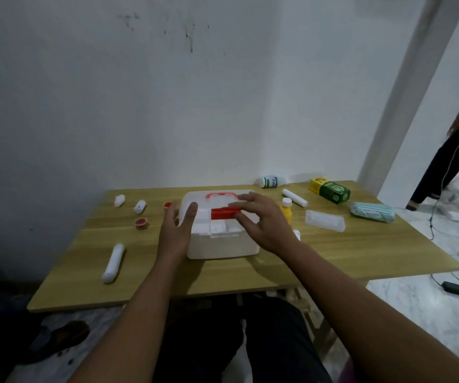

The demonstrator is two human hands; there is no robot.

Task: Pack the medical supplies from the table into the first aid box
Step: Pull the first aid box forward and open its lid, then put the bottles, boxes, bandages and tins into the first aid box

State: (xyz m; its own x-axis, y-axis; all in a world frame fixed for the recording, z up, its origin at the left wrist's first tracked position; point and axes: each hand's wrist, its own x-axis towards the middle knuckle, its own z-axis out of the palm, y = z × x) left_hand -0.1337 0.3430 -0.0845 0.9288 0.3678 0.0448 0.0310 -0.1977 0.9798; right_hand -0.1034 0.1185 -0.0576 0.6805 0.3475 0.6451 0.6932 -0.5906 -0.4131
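Note:
The white first aid box (222,247) stands mid-table, with a red handle (221,195) on its clear lid and a red bar (222,213) across the white compartments. My left hand (177,225) grips the box's left side, thumb on top. My right hand (261,219) pinches the red bar's right end. Loose supplies lie around: a bandage roll (113,262), two small white bottles (119,200) (140,206), two red caps (141,223) (168,205), a yellow bottle (287,210), another roll (294,197), a green-labelled bottle (269,181), a green carton (330,190), a mask pack (371,212), and a clear packet (325,220).
The wooden table (360,252) stands against a white wall. A person (449,161) stands at the far right beside it. Cables and a power adapter (456,287) lie on the floor to the right, a sandal (57,338) to the left.

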